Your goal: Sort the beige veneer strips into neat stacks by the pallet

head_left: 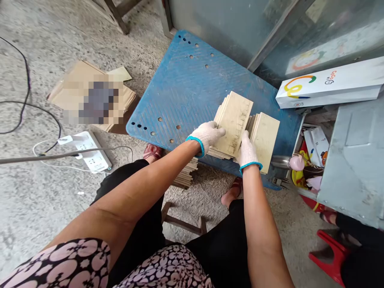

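Both my hands wear white knit gloves with blue cuffs. My left hand (206,136) grips the left edge of a fanned stack of thin pale wooden boards (235,120) lying on a blue board (186,88). My right hand (247,150) is closed on the near right side of the same stack. A second fanned stack of boards (265,136) lies just to the right, touching it. More thin boards (186,176) are piled on the floor under the blue board's near edge.
A white power strip (90,154) with cables lies on the concrete floor at left, beside flattened cardboard (78,78). A white box (330,86) and a grey metal cabinet (357,160) stand at right. A red stool (330,248) and someone's dark-clothed leg are at lower right.
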A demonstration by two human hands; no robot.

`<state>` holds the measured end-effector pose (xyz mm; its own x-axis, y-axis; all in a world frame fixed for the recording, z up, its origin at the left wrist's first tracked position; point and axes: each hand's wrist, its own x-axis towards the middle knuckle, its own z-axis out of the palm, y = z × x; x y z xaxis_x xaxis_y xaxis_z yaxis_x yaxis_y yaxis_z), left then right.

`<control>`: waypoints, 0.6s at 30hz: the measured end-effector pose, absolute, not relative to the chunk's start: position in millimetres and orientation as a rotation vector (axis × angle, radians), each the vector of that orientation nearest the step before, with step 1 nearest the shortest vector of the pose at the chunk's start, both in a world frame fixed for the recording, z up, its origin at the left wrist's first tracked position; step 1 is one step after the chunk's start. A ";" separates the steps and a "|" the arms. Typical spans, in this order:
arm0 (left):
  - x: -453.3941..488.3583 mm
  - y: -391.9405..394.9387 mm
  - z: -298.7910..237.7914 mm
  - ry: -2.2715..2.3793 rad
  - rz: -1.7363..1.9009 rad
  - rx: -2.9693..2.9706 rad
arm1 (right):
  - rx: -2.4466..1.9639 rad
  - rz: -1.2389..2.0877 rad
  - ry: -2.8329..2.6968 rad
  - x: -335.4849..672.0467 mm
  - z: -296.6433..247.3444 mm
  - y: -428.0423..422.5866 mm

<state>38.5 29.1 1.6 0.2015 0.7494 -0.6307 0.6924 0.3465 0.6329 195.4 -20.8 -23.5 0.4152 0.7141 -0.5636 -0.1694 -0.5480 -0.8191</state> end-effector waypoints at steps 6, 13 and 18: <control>44.7 30.4 -5.8 1.463 -0.038 1.377 | -1.775 1.273 -0.402 184.2 -15.9 -17.4; 47.3 21.1 -4.5 1.463 -0.039 1.405 | -1.786 1.281 -0.365 177.3 -7.5 -19.1; 51.2 11.2 0.3 1.450 -0.044 1.386 | -1.854 1.283 -0.319 184.1 -3.3 -22.7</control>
<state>51.2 11.2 0.3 0.2563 0.6901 -0.6768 0.7296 0.3212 0.6038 184.1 -22.7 -3.3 0.4441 0.6170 -0.6497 -0.2404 -0.6165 -0.7498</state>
